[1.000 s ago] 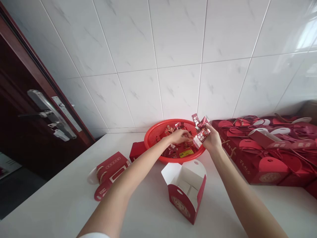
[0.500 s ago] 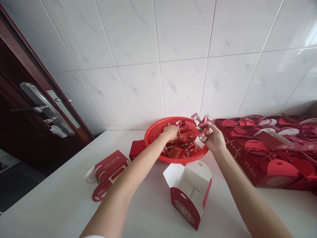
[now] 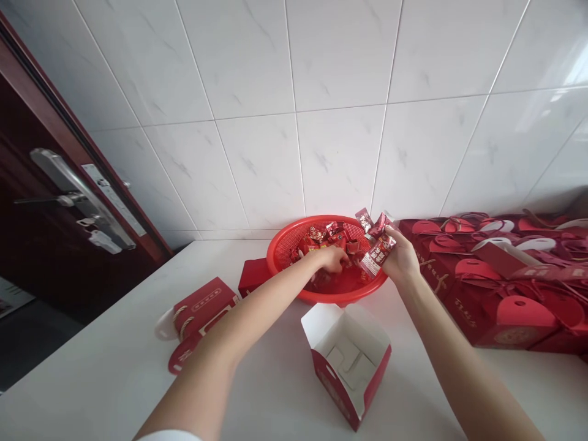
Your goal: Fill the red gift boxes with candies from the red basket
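Observation:
A red oval plastic basket [image 3: 281, 236] holds many small red-wrapped candies [image 3: 316, 236]. My left hand [image 3: 334, 258] reaches down among them, its fingers bent; whatever lies under the fingertips is too small to make out. Over the basket's right rim, my right hand [image 3: 400, 254] pinches several wrapped candies [image 3: 379, 250] between thumb and fingers. In front of the basket stands an open red box [image 3: 333, 383] with a white inside, its flaps raised and its bottom bare.
Rows of red gift boxes with handles [image 3: 514, 312] fill the right side of the white table [image 3: 114, 343]. Flattened red boxes [image 3: 206, 303] and a small red box [image 3: 252, 275] lie left. A tiled wall [image 3: 340, 159] stands behind, a dark door [image 3: 27, 202] far left.
My left hand has moved right and slightly down within the basket, and the candies there have shifted. The open box's flaps and angle look slightly different. My right hand keeps its candies.

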Available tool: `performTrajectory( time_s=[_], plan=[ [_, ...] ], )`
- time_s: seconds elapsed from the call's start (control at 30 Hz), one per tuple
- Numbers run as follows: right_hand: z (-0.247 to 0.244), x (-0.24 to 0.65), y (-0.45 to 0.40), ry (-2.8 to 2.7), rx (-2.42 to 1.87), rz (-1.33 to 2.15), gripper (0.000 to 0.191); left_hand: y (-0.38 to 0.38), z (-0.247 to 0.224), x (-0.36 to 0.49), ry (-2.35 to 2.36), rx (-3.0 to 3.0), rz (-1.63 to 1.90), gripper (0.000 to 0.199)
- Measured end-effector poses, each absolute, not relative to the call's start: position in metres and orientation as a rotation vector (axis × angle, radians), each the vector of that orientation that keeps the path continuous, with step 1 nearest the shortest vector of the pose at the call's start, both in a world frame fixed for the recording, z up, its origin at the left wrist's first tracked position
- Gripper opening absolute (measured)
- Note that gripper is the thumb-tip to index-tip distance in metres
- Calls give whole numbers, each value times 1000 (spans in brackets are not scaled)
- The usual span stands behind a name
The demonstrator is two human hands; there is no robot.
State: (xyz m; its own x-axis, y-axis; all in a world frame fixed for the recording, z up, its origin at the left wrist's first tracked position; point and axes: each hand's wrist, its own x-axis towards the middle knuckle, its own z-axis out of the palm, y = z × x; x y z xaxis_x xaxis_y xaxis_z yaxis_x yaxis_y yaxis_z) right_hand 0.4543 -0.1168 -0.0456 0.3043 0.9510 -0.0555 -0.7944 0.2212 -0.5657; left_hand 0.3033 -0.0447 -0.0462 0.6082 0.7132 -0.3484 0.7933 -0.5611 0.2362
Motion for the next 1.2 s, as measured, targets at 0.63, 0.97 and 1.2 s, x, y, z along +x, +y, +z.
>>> performTrajectory(
  time_s=[0.63,0.97,1.2],
  plan=[
    [-48,453,-116,-395,-498,1227,9,-51,-50,314,1223,2786,-411,50],
    [-50,453,-114,-372,-502,1234,10,-63,-57,324,1332,2971,-349,28],
    [-47,454,-116,-424,-499,1257,7,-56,-26,303,1332,2826,-52,18]
  ],
)
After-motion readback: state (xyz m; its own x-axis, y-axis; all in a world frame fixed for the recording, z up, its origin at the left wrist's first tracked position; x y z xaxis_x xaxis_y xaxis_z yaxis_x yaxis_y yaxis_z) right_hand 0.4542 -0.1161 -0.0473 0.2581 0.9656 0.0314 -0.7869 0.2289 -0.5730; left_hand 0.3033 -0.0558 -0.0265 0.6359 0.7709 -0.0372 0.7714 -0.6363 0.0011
